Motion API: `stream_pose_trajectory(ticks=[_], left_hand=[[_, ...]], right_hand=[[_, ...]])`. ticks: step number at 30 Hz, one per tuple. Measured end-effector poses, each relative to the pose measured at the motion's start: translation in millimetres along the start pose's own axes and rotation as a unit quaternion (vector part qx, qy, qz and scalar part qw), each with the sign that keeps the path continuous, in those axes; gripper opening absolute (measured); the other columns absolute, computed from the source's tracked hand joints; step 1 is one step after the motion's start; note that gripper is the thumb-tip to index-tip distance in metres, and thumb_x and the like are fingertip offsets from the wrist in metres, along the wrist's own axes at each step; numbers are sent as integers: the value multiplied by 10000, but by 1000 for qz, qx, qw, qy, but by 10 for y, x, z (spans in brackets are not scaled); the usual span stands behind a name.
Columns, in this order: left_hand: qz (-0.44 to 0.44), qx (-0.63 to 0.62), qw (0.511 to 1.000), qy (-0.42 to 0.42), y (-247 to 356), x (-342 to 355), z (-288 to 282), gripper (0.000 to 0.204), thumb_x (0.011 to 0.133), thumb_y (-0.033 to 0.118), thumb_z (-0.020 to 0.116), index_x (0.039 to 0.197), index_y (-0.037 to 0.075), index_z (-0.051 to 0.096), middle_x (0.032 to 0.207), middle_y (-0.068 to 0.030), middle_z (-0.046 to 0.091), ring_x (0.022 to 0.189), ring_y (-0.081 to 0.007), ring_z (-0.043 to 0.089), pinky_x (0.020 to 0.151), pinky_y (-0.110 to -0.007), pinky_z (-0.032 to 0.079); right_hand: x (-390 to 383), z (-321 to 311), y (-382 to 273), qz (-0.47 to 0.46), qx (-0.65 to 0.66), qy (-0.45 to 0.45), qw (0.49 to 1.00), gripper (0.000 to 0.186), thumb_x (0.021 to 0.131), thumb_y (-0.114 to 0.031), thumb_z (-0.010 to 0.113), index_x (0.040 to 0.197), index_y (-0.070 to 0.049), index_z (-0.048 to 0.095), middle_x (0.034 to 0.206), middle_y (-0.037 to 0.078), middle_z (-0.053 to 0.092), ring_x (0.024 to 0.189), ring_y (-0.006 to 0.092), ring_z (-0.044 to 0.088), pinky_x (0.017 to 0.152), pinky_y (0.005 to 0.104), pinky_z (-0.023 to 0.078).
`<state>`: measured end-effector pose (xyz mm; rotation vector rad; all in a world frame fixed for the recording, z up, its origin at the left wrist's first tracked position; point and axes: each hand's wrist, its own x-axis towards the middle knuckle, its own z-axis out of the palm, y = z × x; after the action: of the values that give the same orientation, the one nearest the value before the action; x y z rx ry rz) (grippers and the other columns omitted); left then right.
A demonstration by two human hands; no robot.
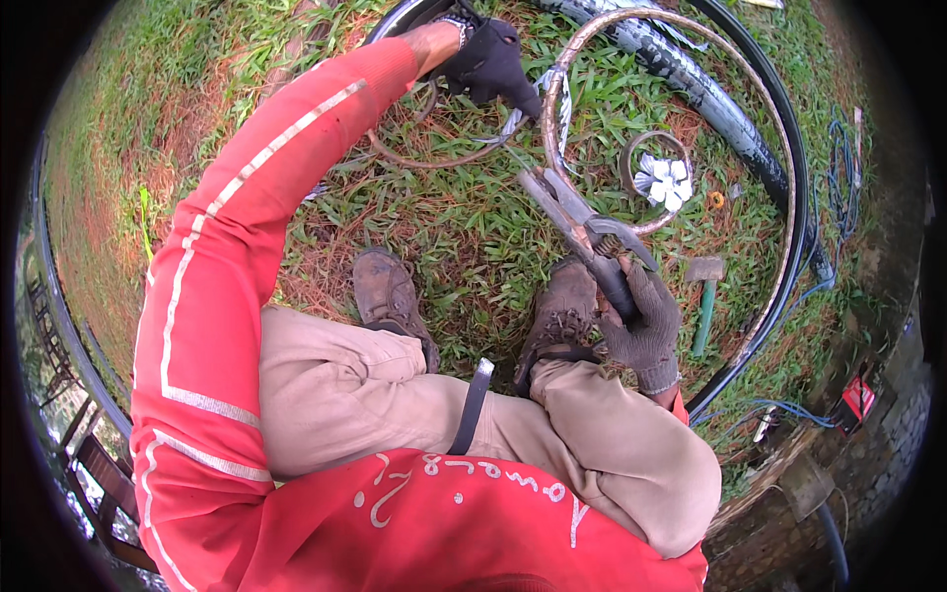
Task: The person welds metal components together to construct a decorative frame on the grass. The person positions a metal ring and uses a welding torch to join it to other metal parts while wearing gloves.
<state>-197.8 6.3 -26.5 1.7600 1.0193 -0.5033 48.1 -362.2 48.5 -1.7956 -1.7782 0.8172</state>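
Observation:
My left hand (488, 64), in a black glove, is up at the top of the view with its fingertips closed near a rusty curved band (434, 163) and pale strips (513, 123); what it grips is unclear. My right hand (641, 331), in a grey knit glove, is shut on a large metal cutting tool (582, 232) with a dark grip, its long end pointing up toward my left hand. Beside the tool lies a large ring of bent tubing (764, 99) with pale wrapping, and a smaller ring (631, 158) around a white flower-shaped piece (663, 180).
A black-and-grey pipe (671, 64) and black hose (799, 187) cross the grass. A green-handled hammer (705, 316), blue cords (838, 217) and a red-and-black object (856, 400) lie at right. My boots (385, 291) are below my hands. A dark strap (470, 409) lies across my trousers.

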Motion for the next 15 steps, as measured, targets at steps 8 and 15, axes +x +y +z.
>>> stream_pose_trajectory(ticks=[8, 15], left_hand=[[91, -172, 928, 317, -121, -64, -731, 568, 944, 598, 754, 814, 49, 818, 715, -79, 760, 579, -194, 672, 608, -379, 545], [102, -126, 875, 456, -149, -323, -702, 496, 928, 574, 700, 849, 109, 851, 753, -51, 786, 676, -204, 711, 703, -364, 558]], right_hand=[[930, -462, -372, -239, -337, 8, 911, 687, 732, 19, 782, 1385, -193, 781, 1226, 130, 767, 1018, 352, 767, 834, 447, 619], [1588, -503, -789, -275, -455, -118, 839, 589, 788, 18, 746, 1315, -241, 795, 1255, 56, 754, 1013, 308, 741, 860, 447, 603]])
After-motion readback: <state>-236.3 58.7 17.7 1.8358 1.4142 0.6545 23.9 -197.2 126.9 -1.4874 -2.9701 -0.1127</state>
